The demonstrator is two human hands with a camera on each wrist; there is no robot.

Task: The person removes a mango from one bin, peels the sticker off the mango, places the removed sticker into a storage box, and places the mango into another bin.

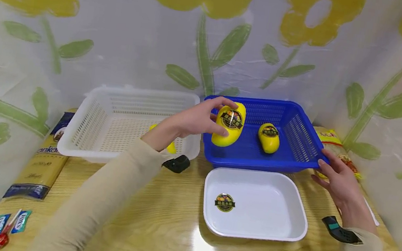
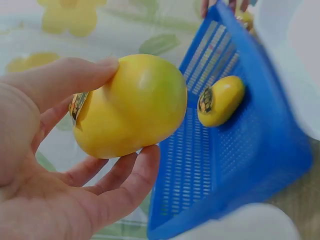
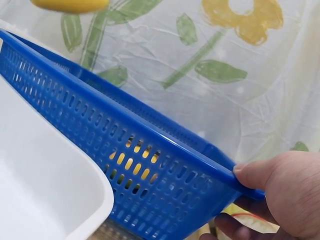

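Blue basket (image 1: 298, 149) at frame centre, stiff light plastic, steadied at its right corner by right hand (image 1: 342, 184), thumb on rim. Yellow mango (image 1: 228, 124) above basket's left edge, pinched in left hand (image 1: 190, 122); likely smooth, bruisable, best cradled round the middle.

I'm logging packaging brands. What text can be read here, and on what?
"nka", a partial word: on the packet left of the white basket.
Round stickers on both mangoes and in the white tray: too small.
Sachets: blurred.
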